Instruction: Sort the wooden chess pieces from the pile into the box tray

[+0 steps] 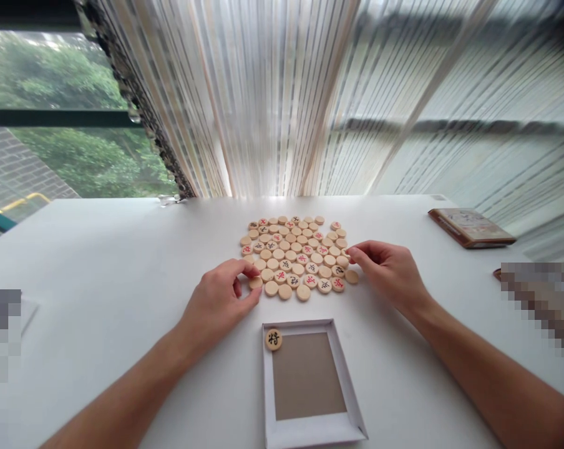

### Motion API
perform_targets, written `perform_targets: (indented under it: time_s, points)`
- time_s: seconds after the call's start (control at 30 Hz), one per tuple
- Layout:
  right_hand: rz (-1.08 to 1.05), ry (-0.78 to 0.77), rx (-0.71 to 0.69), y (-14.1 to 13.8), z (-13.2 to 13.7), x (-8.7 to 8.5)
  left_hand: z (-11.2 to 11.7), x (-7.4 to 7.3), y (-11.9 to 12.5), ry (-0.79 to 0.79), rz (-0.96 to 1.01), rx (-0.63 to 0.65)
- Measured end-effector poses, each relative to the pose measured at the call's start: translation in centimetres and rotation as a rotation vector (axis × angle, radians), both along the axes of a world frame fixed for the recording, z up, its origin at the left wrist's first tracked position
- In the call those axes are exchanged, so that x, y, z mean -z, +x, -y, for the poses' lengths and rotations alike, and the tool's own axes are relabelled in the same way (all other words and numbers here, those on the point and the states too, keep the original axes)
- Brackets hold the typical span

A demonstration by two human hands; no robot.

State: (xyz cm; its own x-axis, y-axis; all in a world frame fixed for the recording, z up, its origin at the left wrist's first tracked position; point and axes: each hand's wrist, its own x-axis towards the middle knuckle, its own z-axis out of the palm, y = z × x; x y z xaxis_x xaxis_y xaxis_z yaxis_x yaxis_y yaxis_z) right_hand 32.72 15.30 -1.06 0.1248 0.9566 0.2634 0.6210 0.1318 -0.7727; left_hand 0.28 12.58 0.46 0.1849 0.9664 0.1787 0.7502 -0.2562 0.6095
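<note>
Many round wooden Chinese chess pieces (291,255) lie flat in a close cluster on the white table, some showing red or black characters and others blank. At the cluster's near left edge, my left hand (221,290) has its thumb and index finger around a blank piece (255,282). On the right side, my right hand (387,268) is pinched at the rim of a piece, which its fingertips partly hide. Between my forearms stands a shallow white box tray (269,386). One piece with a black character (273,339) rests in its far left corner.
A brown flat box (471,227) lies at the table's far right. Nearer on that side is a blurred-out item (539,305), and another blurred item (1,349) sits at the left edge. Striped string curtains (272,93) hang behind the white table (99,262).
</note>
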Motion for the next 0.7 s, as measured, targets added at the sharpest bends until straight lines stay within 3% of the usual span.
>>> perform_targets:
  time_s: [0.37, 0.57, 0.7]
  points:
    - [-0.018, 0.023, -0.018, -0.3, 0.1, 0.2, 0.1, -1.0, -0.1, 0.086, 0.034, -0.014]
    - [-0.016, 0.039, -0.060, -0.7, 0.0, -0.7, -0.3, -3.0, -0.2, 0.161, 0.020, -0.025]
    - [0.006, 0.003, -0.104, -1.1, -0.5, -1.9, -1.8, -4.5, -0.1, 0.117, -0.040, -0.020]
